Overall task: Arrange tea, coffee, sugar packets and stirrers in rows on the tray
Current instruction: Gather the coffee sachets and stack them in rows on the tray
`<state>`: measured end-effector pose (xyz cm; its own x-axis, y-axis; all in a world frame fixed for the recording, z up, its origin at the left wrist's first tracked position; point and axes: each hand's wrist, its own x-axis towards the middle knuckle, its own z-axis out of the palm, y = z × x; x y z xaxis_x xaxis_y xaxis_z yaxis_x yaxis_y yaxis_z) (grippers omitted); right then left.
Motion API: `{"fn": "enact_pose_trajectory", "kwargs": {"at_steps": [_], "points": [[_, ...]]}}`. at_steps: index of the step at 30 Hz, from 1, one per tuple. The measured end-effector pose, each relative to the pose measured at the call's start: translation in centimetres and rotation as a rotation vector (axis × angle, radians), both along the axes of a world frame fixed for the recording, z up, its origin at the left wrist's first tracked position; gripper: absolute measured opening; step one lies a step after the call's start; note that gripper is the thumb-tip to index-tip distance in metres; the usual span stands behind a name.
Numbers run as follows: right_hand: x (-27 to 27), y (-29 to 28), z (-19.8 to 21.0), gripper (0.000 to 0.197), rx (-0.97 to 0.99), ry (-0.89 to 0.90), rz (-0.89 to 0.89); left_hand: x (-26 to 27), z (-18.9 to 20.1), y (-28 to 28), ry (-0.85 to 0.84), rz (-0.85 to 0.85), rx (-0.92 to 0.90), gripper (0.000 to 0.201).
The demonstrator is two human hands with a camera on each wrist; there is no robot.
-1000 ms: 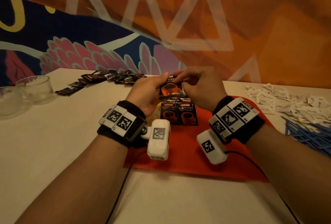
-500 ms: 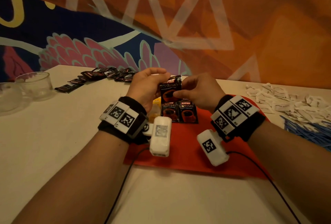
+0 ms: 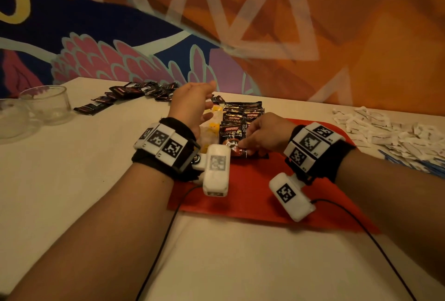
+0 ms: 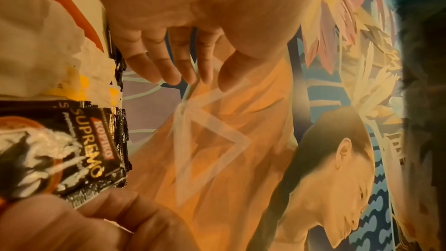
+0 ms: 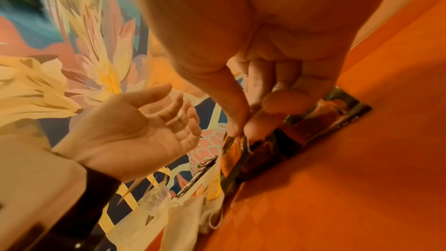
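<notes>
Pinched between the right hand's (image 3: 262, 136) thumb and forefinger was the near edge of a black coffee sachet (image 3: 231, 137), which lay low over the red tray (image 3: 252, 195) at the front of a short column of like sachets. That grip was narrow and closed on the foil; in the right wrist view the fingertips (image 5: 235, 131) met right at the packet's rim. Across from it the left hand (image 3: 192, 104) hung above the surface with its fingers loose and spread, holding nothing (palm turned inward, clear of the packets).

Beside the coffee column, on its left, lay a row of pale sachets with yellow marks (image 3: 212, 125), probably the tea. Far more stock waited off the tray: a scatter of dark sachets (image 3: 134, 92) at the far left of the surface, a heap of white sugar packets (image 3: 385, 130) to the right, and blue stirrers (image 3: 423, 166) at the right edge. Two glass bowls (image 3: 45, 103) stood at the far left.

I judged the step in hand to be the laying of one more coffee sachet in its row, with the task well short of done, since no sugar or stirrers showed on the tray. What the next move would call for was a clean release with the sachet squared against its neighbour, then a reach for another packet.
</notes>
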<state>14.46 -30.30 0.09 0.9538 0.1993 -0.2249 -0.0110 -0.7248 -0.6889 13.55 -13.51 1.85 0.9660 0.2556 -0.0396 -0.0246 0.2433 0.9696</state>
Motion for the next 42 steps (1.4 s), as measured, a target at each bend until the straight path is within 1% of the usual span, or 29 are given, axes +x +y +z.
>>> {"fn": "enact_pose_trajectory", "kwargs": {"at_steps": [5,8,13,17,19,22,24,26,30,36,40,42], "points": [[-0.6,0.8,0.9,0.014,-0.102,0.1,0.004,0.0,0.0,0.0,0.021,0.008,-0.013,0.019],[-0.5,1.2,0.7,0.02,-0.11,0.092,-0.027,0.1,0.0,0.0,0.025,0.005,-0.015,0.022],[-0.3,1.3,0.2,0.018,-0.127,0.074,-0.035,0.1,0.0,0.2,0.037,0.005,-0.014,0.029],[-0.2,1.0,0.4,0.023,-0.173,0.035,-0.016,0.1,0.1,0.3,0.047,0.009,-0.011,0.026],[-0.1,0.4,1.1,0.025,-0.254,-0.021,-0.025,0.1,0.1,0.3,0.052,0.01,-0.009,0.023],[0.1,-0.9,2.0,0.028,-0.473,-0.154,-0.007,0.2,0.2,0.3,0.058,0.009,-0.011,0.02],[0.2,-1.5,2.1,0.027,-0.549,-0.152,0.017,0.2,0.2,0.2,0.059,0.01,-0.008,0.022],[0.1,-1.8,1.9,0.027,-0.593,-0.105,0.034,0.2,0.1,0.1,0.054,0.006,-0.005,0.026],[0.1,-1.7,1.3,0.027,-0.611,-0.084,0.039,0.2,0.0,0.1,0.047,-0.001,-0.006,0.031],[0.2,-1.6,1.1,0.026,-0.562,-0.085,0.016,0.3,-0.1,0.2,0.048,0.001,-0.011,0.019],[0.5,-2.1,1.4,0.027,-0.53,-0.1,-0.014,0.3,-0.1,0.3,0.044,-0.002,-0.015,0.021],[0.8,-2.5,1.7,0.027,-0.555,-0.123,-0.031,0.4,-0.2,0.4,0.046,-0.003,-0.013,0.022]]}}
